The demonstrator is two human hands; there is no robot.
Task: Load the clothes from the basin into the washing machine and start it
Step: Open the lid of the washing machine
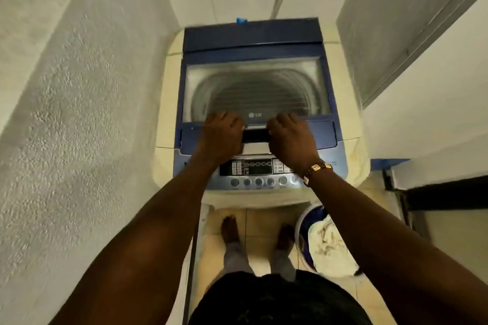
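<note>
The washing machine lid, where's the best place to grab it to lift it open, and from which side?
Grip the lid at the recessed handle in the middle of its front edge, coming from the front, above the control panel. The lid lies flat and closed, probably hinged at the back. The left hand and right hand are already placed either side of that handle.

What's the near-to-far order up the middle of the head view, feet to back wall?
Bare feet → button row → display panel → hands on the lid handle, left hand and right hand → glass lid → blue rear panel
</note>
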